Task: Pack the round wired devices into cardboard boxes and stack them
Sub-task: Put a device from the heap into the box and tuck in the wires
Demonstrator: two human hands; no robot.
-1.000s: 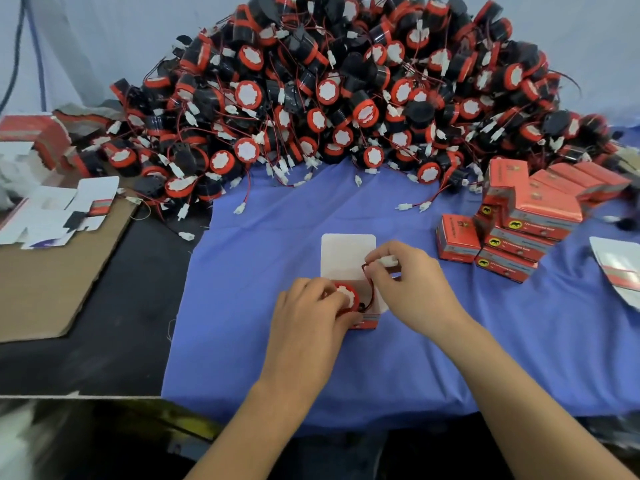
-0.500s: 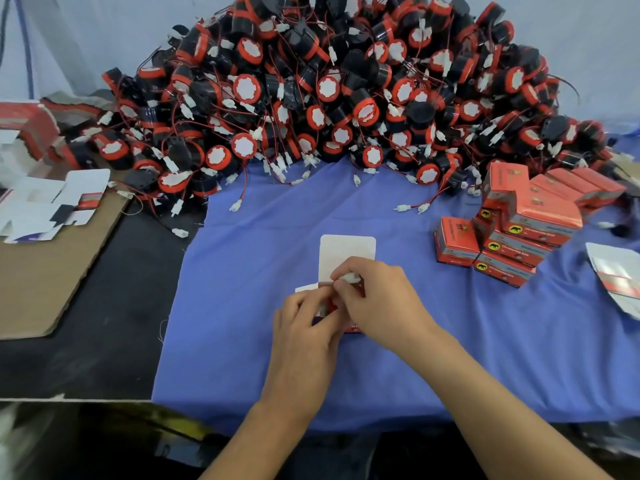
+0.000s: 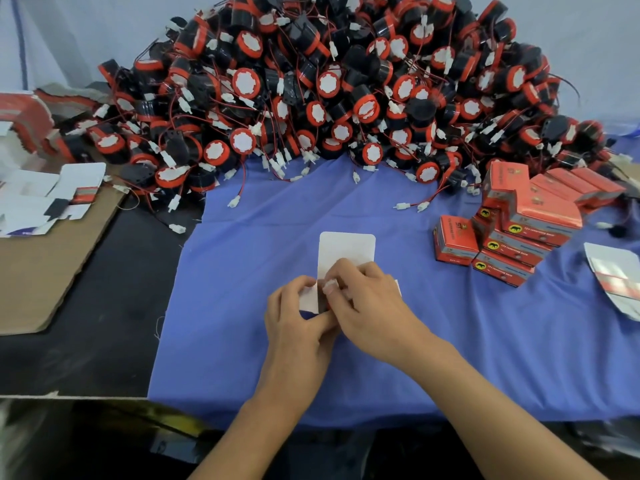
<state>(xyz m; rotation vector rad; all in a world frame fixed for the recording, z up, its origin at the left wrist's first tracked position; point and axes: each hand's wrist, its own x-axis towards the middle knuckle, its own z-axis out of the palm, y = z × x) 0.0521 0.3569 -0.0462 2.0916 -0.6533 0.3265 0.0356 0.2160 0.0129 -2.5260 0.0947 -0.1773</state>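
**Q:** Which step is shown, and where is the task's thing?

**A:** Centre of the blue cloth (image 3: 242, 341), toward its near edge. An open box (image 3: 309, 297) sits between both hands, with its white lid flap (image 3: 346, 249) open toward the far side. The round wired device being packed is hidden under the fingers and is judged to lie inside the box. The unpacked heap of devices (image 3: 346, 91) fills the far side.

**Q:** How do the hands hold?

**A:** The left hand (image 3: 298, 327) grips the box's left side, fingers curled round a side flap. The right hand (image 3: 374, 306) curls its fingers over the box's mouth and bears on the contents. A small white piece at its fingertips is probably the wire's plug, but it is too blurred to confirm.

**Q:** How is the step done well?

**A:** As a judgement:
- Tuck the wire and plug wholly below the rim before any fold.
- Fold the side flaps first, then the lid.
- Brace the box with the left hand so it stays square.

A trapped wire would likely leave the lid proud and make the stack lean.

**Q:** Is any writing legible?

**A:** The packed boxes (image 3: 519, 230) at right are red-orange. Their near faces carry a yellow oval with a black animal figure, beside lettering too blurred to read. The flat blanks (image 3: 52, 199) at far left show no readable print.
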